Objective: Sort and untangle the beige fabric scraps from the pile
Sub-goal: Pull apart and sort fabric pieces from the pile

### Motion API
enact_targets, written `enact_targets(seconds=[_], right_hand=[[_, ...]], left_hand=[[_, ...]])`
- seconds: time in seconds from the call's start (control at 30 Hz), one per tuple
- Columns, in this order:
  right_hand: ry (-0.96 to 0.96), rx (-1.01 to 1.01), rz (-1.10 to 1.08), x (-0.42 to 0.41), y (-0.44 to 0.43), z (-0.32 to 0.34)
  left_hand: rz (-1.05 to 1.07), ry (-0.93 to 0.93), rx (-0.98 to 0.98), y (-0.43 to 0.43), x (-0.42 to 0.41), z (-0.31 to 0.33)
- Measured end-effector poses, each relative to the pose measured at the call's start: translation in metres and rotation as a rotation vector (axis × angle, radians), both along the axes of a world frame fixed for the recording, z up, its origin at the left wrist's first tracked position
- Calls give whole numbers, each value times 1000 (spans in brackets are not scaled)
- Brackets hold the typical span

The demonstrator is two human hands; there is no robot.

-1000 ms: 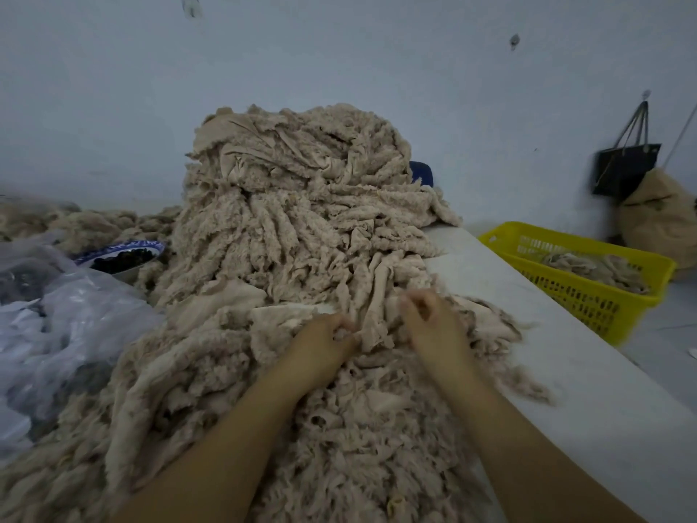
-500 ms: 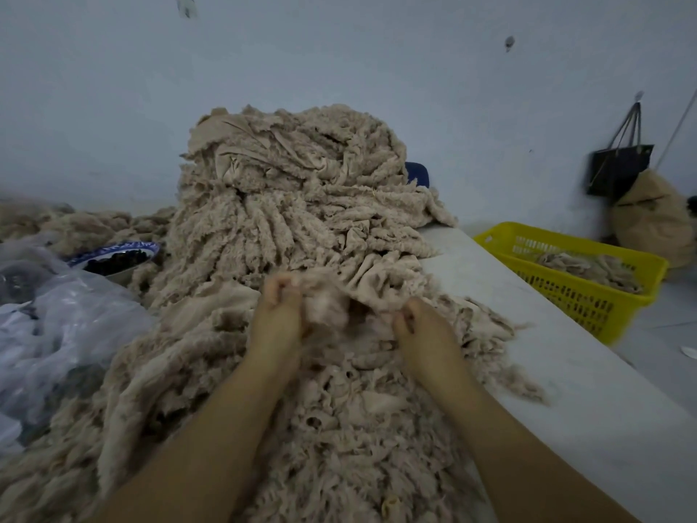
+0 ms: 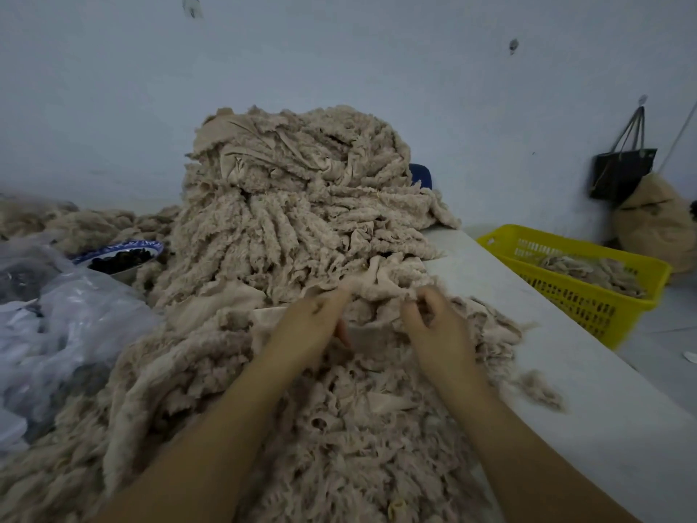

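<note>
A beige scrap (image 3: 377, 286) stretches between both hands at the foot of the pile (image 3: 294, 220) on the white table (image 3: 588, 390). The left hand (image 3: 307, 326) grips one edge and the right hand (image 3: 433, 326) pinches the other. Most of the heap looks unsorted, with few pieces in the yellow basket (image 3: 573, 296) alongside. Where this scrap ends in the tangle is hard to make out

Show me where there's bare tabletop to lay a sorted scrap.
The bare white tabletop strip runs between the heaped beige fabric-scrap pile and the yellow plastic basket. The left is crowded: crumpled clear plastic bag, blue-patterned bowl.
</note>
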State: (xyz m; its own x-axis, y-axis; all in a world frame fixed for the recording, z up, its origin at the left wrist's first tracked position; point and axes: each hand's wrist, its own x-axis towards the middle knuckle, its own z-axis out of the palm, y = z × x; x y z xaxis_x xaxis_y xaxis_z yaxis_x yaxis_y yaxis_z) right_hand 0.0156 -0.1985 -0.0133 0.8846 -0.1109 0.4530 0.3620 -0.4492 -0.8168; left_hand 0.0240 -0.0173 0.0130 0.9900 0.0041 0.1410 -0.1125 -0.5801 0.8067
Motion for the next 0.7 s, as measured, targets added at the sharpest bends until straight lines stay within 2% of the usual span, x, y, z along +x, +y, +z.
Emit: enact_targets(seconds=[0.07, 0.2, 0.3, 0.43, 0.7], right_hand=[[-31, -102, 85, -6, 9, 4], [-64, -433, 291, -13, 27, 1], [22, -584, 294, -9, 28, -6], [125, -580, 138, 2, 12, -10], [203, -446, -93, 9, -2, -11]], left_hand=[[-70, 133, 14, -11, -3, 0], [-85, 334, -530, -13, 6, -11], [-12, 358, -814, -9, 10, -10], [-19, 342, -1235, 4, 13, -3], [-11, 183, -1619, 25, 18, 0]])
